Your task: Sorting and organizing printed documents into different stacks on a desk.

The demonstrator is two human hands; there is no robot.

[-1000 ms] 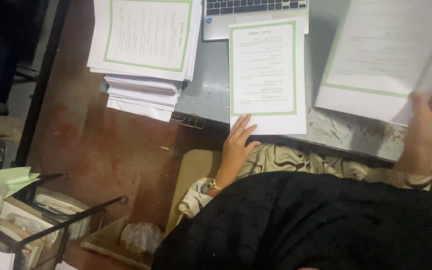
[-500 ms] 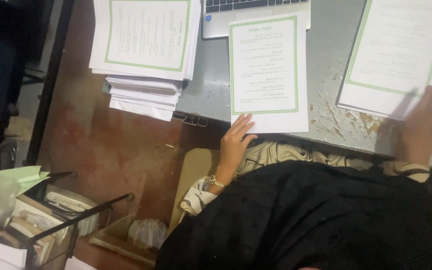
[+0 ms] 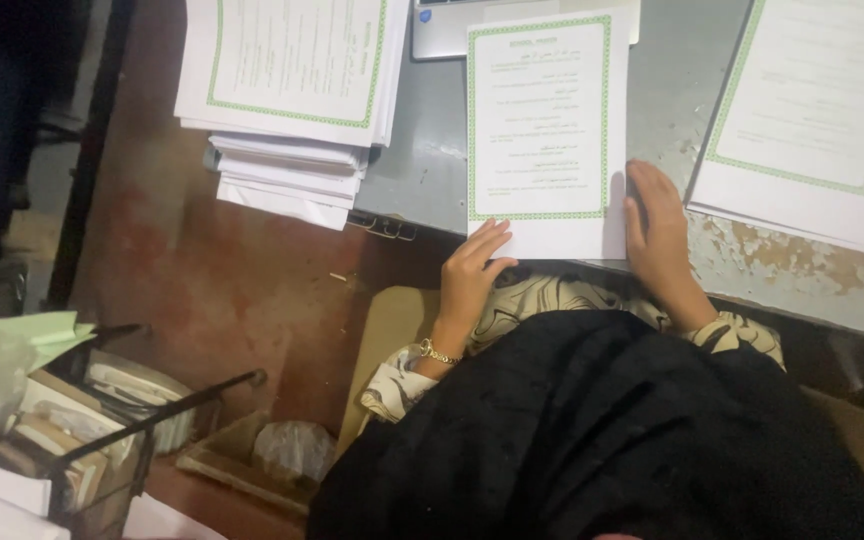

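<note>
A white sheet with a green patterned border (image 3: pixel 544 120) lies on the grey desk (image 3: pixel 432 180), its near edge hanging over the desk's front. My left hand (image 3: pixel 472 275) holds that sheet's lower left corner, fingers on top. My right hand (image 3: pixel 660 235) rests flat at the sheet's lower right edge, fingers together. To the right lies another green-bordered sheet (image 3: pixel 812 110) on a small pile, apart from both hands.
A thick stack of the same bordered sheets (image 3: pixel 287 90) sits at the desk's left end, overhanging it. A laptop (image 3: pixel 447 30) lies behind the middle sheet. The desk paint is chipped near the right. Lower left, a black wire rack (image 3: pixel 82 430) holds papers on the reddish floor.
My right hand has let go of the right-hand sheet, which now lies flat, and has moved left to the middle sheet's right edge. My left hand has stayed at the lower left corner.
</note>
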